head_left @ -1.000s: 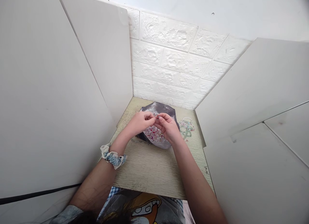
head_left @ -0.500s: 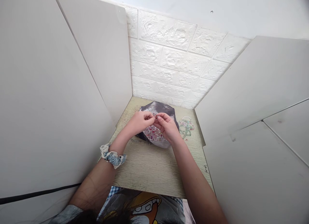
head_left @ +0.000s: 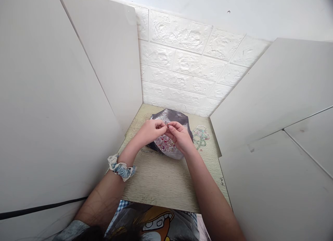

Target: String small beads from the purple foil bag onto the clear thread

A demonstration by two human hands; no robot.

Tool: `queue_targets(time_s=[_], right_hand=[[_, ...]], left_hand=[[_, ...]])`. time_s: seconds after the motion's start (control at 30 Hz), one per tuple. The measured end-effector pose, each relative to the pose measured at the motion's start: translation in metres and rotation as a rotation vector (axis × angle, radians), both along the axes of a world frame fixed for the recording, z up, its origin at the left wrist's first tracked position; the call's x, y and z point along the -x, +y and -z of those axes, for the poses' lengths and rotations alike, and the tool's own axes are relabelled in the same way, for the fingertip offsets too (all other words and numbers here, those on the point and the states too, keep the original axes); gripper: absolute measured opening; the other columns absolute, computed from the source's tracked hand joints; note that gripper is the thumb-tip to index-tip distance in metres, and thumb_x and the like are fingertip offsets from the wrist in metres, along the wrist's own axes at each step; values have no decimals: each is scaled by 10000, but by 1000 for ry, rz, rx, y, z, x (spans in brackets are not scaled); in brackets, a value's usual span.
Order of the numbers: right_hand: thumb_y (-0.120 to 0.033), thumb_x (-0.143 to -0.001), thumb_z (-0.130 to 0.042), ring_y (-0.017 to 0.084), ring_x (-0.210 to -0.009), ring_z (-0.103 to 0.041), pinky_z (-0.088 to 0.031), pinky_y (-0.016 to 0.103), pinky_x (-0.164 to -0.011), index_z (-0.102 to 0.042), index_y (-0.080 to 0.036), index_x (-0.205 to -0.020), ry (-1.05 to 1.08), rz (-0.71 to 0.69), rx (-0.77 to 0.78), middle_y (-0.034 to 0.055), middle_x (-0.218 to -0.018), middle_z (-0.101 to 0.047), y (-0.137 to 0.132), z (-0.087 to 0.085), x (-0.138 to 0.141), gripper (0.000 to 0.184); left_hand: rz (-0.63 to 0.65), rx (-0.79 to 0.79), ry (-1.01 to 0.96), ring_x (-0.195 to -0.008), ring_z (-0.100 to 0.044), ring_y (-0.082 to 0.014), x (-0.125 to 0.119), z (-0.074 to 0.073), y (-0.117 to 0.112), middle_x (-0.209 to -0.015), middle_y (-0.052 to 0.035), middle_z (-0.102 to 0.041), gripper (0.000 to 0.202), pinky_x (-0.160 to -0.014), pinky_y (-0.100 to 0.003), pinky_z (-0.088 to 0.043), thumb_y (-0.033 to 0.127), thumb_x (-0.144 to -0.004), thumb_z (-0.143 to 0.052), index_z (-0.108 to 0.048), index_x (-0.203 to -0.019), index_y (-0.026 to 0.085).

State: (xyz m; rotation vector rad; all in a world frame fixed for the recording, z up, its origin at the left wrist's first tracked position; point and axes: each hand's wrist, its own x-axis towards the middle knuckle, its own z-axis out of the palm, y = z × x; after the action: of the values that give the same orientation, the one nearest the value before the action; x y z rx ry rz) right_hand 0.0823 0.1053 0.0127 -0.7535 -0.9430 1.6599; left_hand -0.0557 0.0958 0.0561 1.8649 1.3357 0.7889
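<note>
My left hand [head_left: 154, 130] and my right hand [head_left: 179, 136] meet fingertip to fingertip over an open silvery-grey bag [head_left: 170, 115]. Both are closed in a pinch. Whatever sits between the fingertips is too small to name. Loose pink, red and white beads [head_left: 166, 144] fill the bag beneath them. A scrunchie [head_left: 122, 167] in pale blue with white lace circles my left wrist. To the right of the bag lie strung bead bracelets [head_left: 201, 135] in green, pink and white.
The small wooden tabletop [head_left: 161, 178] is hemmed in by a white panel [head_left: 111, 60] on the left and another panel [head_left: 260, 105] on the right. A white brick-pattern wall [head_left: 179, 60] closes the back. Small silvery bits [head_left: 222, 181] lie near the right edge.
</note>
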Motion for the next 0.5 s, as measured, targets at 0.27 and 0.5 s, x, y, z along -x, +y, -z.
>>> queue_targets(time_s=[0.27, 0.5], right_hand=[[-288, -637, -646, 76, -726, -558, -453, 255, -784, -569, -203, -757, -62, -16, -46, -37, -738, -575, -1, 2, 0, 166], [-308, -684, -607, 118, -708, -565, -443, 321, -773, -577, -190, -771, -197, -5, -182, -4, -714, -598, -2, 2, -2, 150]], left_hand=[[-9, -7, -22, -513, -359, -81, 0, 0, 1, -530, 22, -436, 249, -451, -196, -260, 330, -691, -432, -538, -574, 137], [-23, 103, -76, -422, -366, -62, 2, 3, 4, -491, 15, -482, 315, -401, -191, -265, 392, -705, -453, -560, -567, 130]])
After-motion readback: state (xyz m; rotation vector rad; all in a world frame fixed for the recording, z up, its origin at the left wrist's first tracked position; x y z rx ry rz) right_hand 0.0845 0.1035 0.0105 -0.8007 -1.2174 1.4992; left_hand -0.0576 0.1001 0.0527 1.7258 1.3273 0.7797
